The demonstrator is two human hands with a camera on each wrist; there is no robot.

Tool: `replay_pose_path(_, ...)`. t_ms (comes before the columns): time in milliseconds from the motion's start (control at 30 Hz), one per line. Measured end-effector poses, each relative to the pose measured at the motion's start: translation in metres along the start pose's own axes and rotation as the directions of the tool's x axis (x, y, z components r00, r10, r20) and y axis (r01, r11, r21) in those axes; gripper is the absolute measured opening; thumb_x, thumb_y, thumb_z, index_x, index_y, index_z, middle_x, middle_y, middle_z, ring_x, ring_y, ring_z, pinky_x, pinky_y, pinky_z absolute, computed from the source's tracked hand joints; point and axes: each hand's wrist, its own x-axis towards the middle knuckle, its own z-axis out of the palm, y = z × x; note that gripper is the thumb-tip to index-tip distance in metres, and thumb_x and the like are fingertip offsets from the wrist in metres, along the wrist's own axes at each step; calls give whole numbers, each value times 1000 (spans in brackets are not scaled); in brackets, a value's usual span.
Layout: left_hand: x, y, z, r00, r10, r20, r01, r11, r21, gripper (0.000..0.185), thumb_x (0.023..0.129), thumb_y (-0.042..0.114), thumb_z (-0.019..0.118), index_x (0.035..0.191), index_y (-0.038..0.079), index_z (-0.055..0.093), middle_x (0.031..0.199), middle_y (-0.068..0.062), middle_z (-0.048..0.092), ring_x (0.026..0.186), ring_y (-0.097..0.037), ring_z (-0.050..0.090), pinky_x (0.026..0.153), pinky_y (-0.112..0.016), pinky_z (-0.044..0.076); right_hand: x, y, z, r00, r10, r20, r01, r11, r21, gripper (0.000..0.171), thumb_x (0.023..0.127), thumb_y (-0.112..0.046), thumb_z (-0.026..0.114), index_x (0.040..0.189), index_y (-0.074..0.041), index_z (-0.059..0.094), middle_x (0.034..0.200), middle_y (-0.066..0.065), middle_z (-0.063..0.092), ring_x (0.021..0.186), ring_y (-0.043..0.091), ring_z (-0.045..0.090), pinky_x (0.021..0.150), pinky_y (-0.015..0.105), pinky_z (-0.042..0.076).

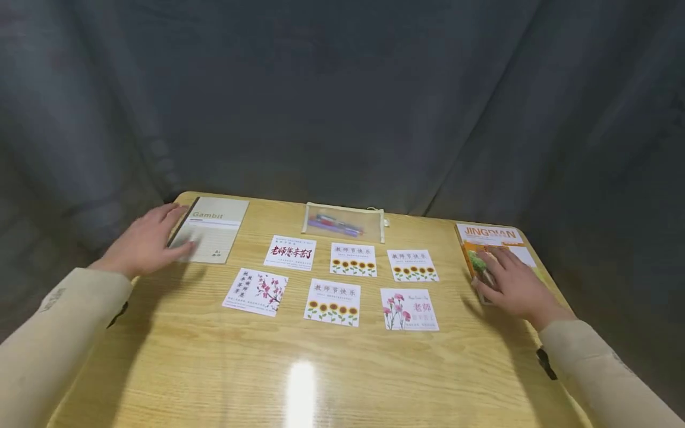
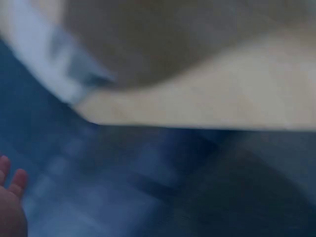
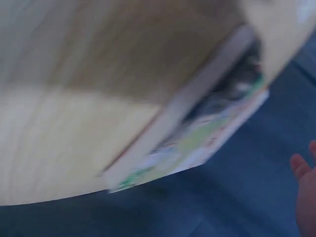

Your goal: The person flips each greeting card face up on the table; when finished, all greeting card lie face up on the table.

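My left hand (image 1: 147, 239), fingers spread, is at the left side of a pale notebook (image 1: 218, 233) marked "Gambit"; its thumb overlaps the cover in the head view. On the other side, my right hand (image 1: 515, 284) reaches over a book (image 1: 484, 233) with an orange and white "JINGDIAN" cover, fingers loosely extended above it. Neither hand grips anything. The left wrist view is blurred and catches only part of the left hand (image 2: 11, 212) at its lower left. In the right wrist view, the thick book (image 3: 197, 133) lies near the table edge, with the right hand (image 3: 307, 202) partly visible.
Between the hands, several printed cards lie in two rows on the wooden table (image 1: 225, 368), among them a sunflower card (image 1: 332, 302) and a pink flower card (image 1: 409, 309). Behind them sits a translucent zip pouch (image 1: 345, 214) holding pens. Dark curtains (image 1: 342, 107) hang around the table.
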Motion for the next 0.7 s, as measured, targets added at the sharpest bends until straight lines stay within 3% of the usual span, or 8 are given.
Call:
replay_pose_path(67, -9, -17, 5, 999, -2, 32, 1, 999, 50, 89, 93, 47, 70, 153, -9, 35, 150, -35, 37, 135, -54, 38, 107, -68, 33, -8, 7, 8, 999, -3, 33, 4, 1000, -28, 73, 100, -41, 66, 151, 6, 42, 151, 34, 38, 139, 57, 33, 109, 70, 30)
replay_pose_path(167, -19, -32, 16, 994, 16, 112, -29, 993, 113, 100, 89, 60, 70, 157, -4, 32, 155, -34, 32, 141, -52, 33, 112, -68, 29, -20, 13, 15, 993, 45, 107, -40, 998, -49, 83, 98, -53, 64, 156, 1, 39, 161, 29, 28, 149, 54, 17, 115, 72, 17)
replay_pose_path(267, -25, -35, 24, 979, 28, 203, -56, 990, 133, 107, 85, 71, 67, 163, 9, 27, 163, -31, 20, 150, -50, 18, 118, -69, 13, -28, 18, 22, 989, 70, 130, -58, 994, -89, 88, 94, -64, 63, 159, -9, 38, 167, 19, 20, 155, 47, 1, 116, 75, 3)
replay_pose_path(333, -28, -35, 28, 970, 22, 244, -56, 989, 134, 109, 84, 77, 64, 166, 19, 22, 167, -28, 12, 152, -49, 10, 119, -68, -1, -31, 20, 24, 988, 72, 133, -57, 992, -113, 90, 91, -68, 63, 159, -14, 38, 169, 16, 18, 155, 45, -4, 115, 76, -2)
replay_pose_path(467, -30, -30, 34, 968, 40, 248, -74, 988, 133, 106, 83, 80, 61, 166, 25, 22, 169, -25, 8, 153, -49, 8, 119, -64, -13, -35, 24, 28, 991, 45, 124, -26, 988, -150, 91, 90, -69, 63, 160, -17, 37, 170, 14, 18, 154, 48, 4, 117, 66, -15)
replay_pose_path(567, -30, -28, 37, 969, 88, 231, -125, 981, 149, 107, 83, 82, 60, 166, 28, 21, 170, -22, 9, 154, -46, 8, 120, -62, -13, -37, 23, 31, 994, 13, 110, 4, 989, -148, 91, 91, -68, 63, 161, -16, 36, 170, 14, 16, 153, 48, 9, 118, 58, -19)
replay_pose_path(700, -32, -24, 43, 966, 190, 176, -219, 963, 159, 108, 82, 81, 62, 166, 28, 20, 170, -19, 15, 156, -40, 7, 122, -57, -12, -38, 21, 35, 995, -47, 86, 59, 988, -142, 91, 91, -65, 65, 161, -15, 36, 169, 16, 20, 156, 43, 5, 121, 63, -10)
